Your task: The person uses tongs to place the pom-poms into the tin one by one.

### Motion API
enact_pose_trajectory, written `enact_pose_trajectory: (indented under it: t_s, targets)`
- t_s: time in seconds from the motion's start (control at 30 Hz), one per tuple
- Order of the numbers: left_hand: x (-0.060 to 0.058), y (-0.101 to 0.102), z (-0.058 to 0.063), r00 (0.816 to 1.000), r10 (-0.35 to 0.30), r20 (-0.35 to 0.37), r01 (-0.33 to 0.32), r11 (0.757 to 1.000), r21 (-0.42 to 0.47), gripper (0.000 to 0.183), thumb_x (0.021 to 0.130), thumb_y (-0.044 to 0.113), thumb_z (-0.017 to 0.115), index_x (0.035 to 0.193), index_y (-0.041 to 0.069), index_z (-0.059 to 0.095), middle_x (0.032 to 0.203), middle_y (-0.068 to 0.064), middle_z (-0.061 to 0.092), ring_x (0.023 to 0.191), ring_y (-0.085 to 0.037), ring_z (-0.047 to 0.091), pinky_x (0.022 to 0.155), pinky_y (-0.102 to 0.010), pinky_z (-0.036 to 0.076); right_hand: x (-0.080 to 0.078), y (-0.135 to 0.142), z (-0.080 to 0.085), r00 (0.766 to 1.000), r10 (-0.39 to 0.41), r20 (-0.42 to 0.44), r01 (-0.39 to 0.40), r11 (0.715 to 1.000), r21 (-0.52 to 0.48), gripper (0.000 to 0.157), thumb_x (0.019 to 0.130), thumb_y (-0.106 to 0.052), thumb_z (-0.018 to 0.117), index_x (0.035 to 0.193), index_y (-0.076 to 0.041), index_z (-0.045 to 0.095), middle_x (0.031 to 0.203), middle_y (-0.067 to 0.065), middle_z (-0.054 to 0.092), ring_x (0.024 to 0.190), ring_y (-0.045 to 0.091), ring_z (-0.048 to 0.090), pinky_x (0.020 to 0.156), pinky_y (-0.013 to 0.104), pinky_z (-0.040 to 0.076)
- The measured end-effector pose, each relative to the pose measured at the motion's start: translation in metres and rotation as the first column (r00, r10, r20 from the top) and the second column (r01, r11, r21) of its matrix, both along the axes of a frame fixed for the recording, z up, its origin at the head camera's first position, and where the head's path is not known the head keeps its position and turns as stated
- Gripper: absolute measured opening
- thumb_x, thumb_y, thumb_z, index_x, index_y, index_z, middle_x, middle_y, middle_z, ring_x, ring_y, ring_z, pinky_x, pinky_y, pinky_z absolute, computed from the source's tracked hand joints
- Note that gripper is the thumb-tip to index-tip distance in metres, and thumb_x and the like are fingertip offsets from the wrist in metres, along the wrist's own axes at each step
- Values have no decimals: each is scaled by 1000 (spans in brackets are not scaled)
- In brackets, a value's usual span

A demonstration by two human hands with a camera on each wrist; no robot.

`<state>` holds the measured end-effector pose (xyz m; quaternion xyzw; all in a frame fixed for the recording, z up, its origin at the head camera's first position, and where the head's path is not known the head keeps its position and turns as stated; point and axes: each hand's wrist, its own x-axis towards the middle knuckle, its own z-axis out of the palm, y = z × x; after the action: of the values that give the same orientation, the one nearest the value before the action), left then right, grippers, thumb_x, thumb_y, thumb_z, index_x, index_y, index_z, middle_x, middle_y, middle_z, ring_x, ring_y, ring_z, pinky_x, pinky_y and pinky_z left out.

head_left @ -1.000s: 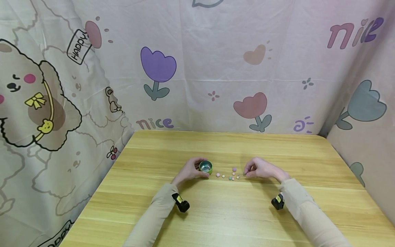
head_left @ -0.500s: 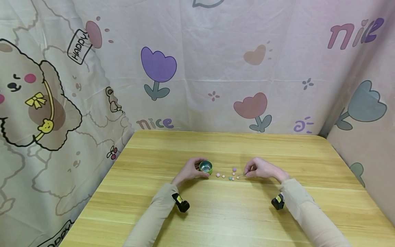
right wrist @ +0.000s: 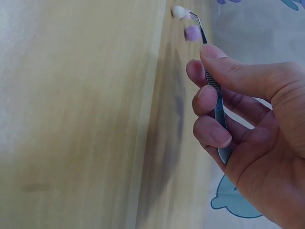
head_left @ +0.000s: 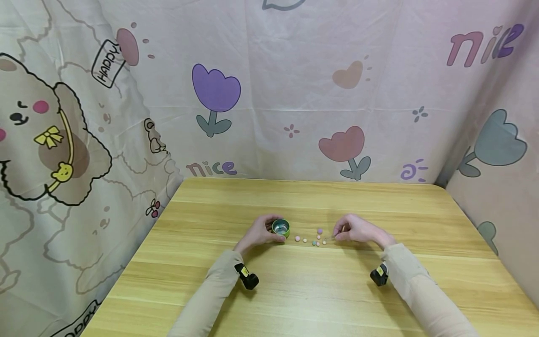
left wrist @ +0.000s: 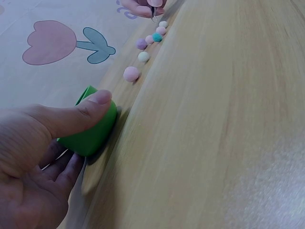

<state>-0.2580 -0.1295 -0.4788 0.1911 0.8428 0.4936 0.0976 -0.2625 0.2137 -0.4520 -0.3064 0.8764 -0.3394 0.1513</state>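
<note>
My left hand [head_left: 262,231] holds a small round green cup [left wrist: 93,136] upright on the table, thumb on the near side and fingers behind it. Metal tweezers [right wrist: 219,112] with bent tips are pinched between the thumb and fingers of my right hand [head_left: 355,229]. Their tips reach toward a white pompom [right wrist: 179,12], with a purple pompom [right wrist: 192,33] close by. Between cup and tweezers lie several more small pompoms, among them a larger pink one [left wrist: 131,74] nearest the cup, a cream one [left wrist: 144,57] and a teal one [left wrist: 157,37].
All of this stands on a light wood-grain table [head_left: 294,290]. A printed cloth [head_left: 286,70] with tulips and lettering hangs behind the table's far edge and along both sides. Black wrist cameras [head_left: 248,278] sit on both sleeves.
Both hands stay in place, and the cup has not moved. The tweezers' tips show slightly farther from the rightmost white pompom than before.
</note>
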Motion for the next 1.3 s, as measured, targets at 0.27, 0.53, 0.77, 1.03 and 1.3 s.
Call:
enact_pose_trajectory:
  t_s: [0.27, 0.53, 0.77, 1.03, 1.3]
  targets:
    - [0, 1, 0, 1000, 5, 14, -5, 1000, 21, 66, 76, 4, 85, 135, -4, 56, 133, -23, 63, 123, -40, 61, 111, -50, 49, -1, 1, 0, 1000, 6, 5, -6, 1000, -13, 4, 87, -4, 74, 90, -3, 75, 85, 4, 74, 71, 7, 60, 61, 19, 52]
    - [0, 0, 1, 1000, 11, 22, -11, 1000, 9, 66, 75, 5, 86, 134, -2, 57, 133, -21, 64, 123, -37, 62, 111, -47, 50, 0, -1, -3, 1000, 12, 17, -11, 1000, -4, 6, 86, -4, 75, 92, -4, 75, 87, 5, 75, 73, 5, 61, 64, 19, 54]
    - [1, 0, 2, 1000, 13, 18, -13, 1000, 10, 66, 75, 6, 86, 134, -1, 57, 132, -20, 64, 123, -36, 62, 110, -47, 50, 0, -3, -2, 1000, 2, 31, -2, 1000, -2, 6, 87, -4, 74, 93, -2, 75, 88, 6, 75, 74, 6, 61, 64, 18, 54]
    - [1, 1, 2, 999, 21, 30, -21, 1000, 13, 65, 75, 5, 86, 133, -1, 58, 131, -20, 65, 123, -36, 62, 111, -47, 50, -2, -2, -2, 1000, -2, 29, 2, 1000, -5, 7, 88, -6, 74, 93, -3, 75, 88, 4, 74, 73, 6, 60, 61, 19, 53]
    - [4, 1, 6, 1000, 2, 18, -3, 1000, 28, 64, 77, 1, 84, 134, -7, 56, 132, -27, 62, 123, -43, 60, 111, -52, 48, -2, -5, -5, 999, 26, 20, -26, 999, -28, 6, 87, -3, 74, 93, -2, 75, 89, 9, 75, 74, 4, 61, 64, 19, 54]
